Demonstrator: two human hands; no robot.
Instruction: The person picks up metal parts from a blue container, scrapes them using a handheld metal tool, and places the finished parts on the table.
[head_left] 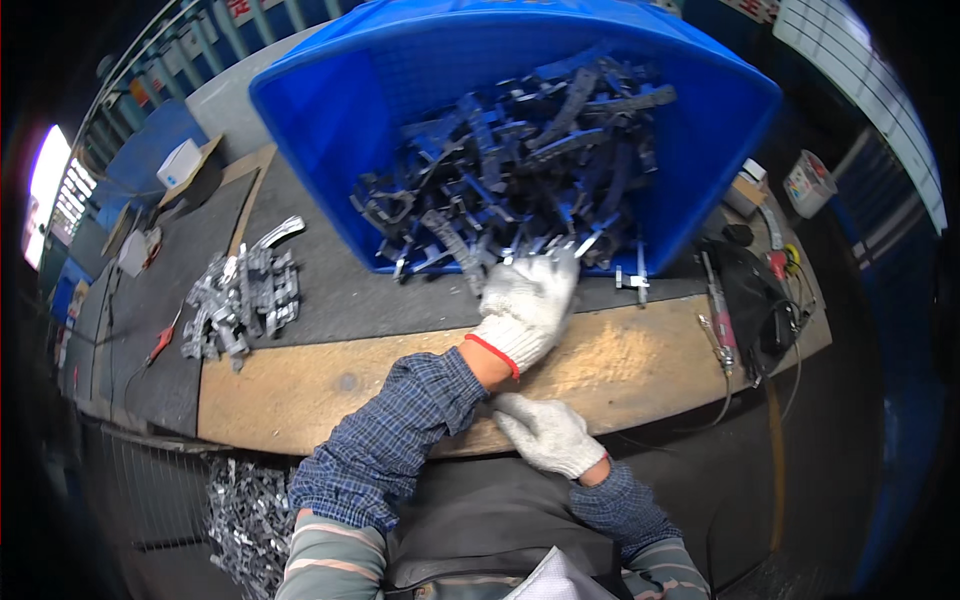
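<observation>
A big blue plastic bin (330, 110) lies tipped toward me on the workbench, filled with several dark flat metal parts (520, 160). My left hand (525, 305), in a white knit glove, reaches to the bin's mouth with its fingers stretched onto the parts at the lower rim; nothing is clearly gripped. My right hand (545, 435), also gloved, lies flat and loose at the bench's front edge, just under my left forearm, and holds nothing.
A heap of silvery metal parts (240, 295) sits on the dark mat at left, with a red-handled tool (160, 345) beyond it. A pink-handled tool (722, 325) and black gear with cables (760, 300) lie at right. More metal pieces (245, 520) are piled below the wooden bench edge (300, 390).
</observation>
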